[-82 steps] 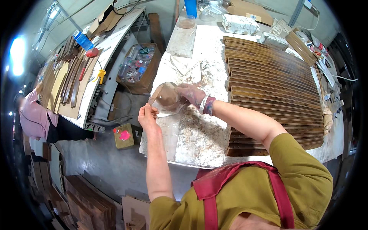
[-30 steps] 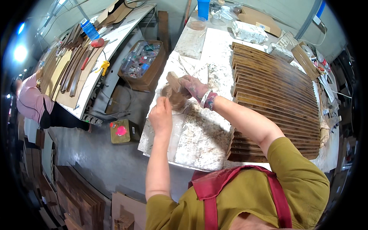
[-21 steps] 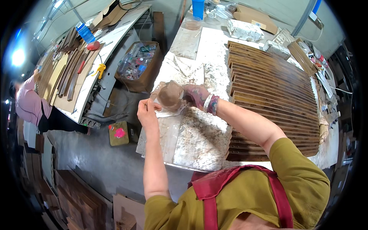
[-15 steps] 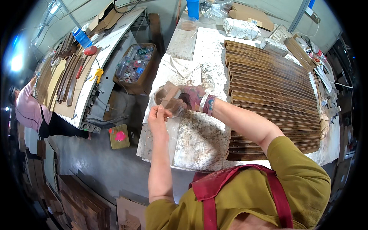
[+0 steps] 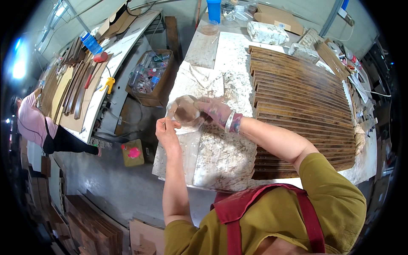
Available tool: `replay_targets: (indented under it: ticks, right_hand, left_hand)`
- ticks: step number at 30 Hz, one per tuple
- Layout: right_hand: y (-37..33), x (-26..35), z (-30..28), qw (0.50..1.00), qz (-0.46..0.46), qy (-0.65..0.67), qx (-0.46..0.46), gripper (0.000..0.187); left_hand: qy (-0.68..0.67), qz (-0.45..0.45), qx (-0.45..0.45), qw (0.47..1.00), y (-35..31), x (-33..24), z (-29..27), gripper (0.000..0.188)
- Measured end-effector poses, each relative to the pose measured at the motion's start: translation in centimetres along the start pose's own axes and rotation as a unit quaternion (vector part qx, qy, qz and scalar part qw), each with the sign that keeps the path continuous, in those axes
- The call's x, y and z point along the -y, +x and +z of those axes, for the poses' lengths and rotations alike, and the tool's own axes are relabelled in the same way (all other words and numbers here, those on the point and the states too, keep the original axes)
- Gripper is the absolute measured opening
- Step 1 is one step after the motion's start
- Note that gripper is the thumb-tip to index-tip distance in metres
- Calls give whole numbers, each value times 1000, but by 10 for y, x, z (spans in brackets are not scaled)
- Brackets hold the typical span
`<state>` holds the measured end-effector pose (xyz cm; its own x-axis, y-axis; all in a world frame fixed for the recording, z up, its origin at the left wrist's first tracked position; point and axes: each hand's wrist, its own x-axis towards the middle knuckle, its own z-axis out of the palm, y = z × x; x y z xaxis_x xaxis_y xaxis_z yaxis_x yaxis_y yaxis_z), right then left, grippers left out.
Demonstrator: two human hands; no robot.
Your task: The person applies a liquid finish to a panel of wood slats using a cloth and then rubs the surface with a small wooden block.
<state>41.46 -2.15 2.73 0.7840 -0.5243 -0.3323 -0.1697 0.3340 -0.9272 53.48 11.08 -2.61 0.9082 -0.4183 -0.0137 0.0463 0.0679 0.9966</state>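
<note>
A round, clear plastic bowl (image 5: 187,120) with something brown in it is between my hands, above the left part of the white worktable (image 5: 223,159). My bare left hand (image 5: 167,132) is closed, its fingertips pinched at the bowl's near left rim. On the far right side of the bowl, my right hand (image 5: 216,114) is closed around its edge; it wears a patterned, stained glove and a pale band at the wrist. Some of its fingers are hidden. Beside my right forearm lie several dark brown wooden strips (image 5: 297,110), set side by side.
A crumpled white cloth (image 5: 199,75) lies beyond the bowl. Farther back stand a blue cup (image 5: 214,12) and a wrapped white block (image 5: 267,33). Left of the table is a carton of plastic bottles (image 5: 159,98). A person in pink (image 5: 32,117) stands at another bench (image 5: 95,112).
A flat brown piece that showed above the bowl is no longer distinct there. My left hand has shifted left, and my right hand has turned, showing more of the glove's back.
</note>
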Motion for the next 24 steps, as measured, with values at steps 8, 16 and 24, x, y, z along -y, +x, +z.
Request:
replay_targets:
  ticks: [8,16,24]
  right_hand:
    - [42,9,3,751,-312,-575,-93,36]
    - [40,4,-44,975,-14,200,92,21]
    - [2,12,4,831,-318,-452,-63,46]
  left_hand:
    - [93,63,96,989,-15,-7,4,13]
    - [284,138,63,947,-12,-26,-5,17]
    - [382,268,105,878,-20,-46,14,16]
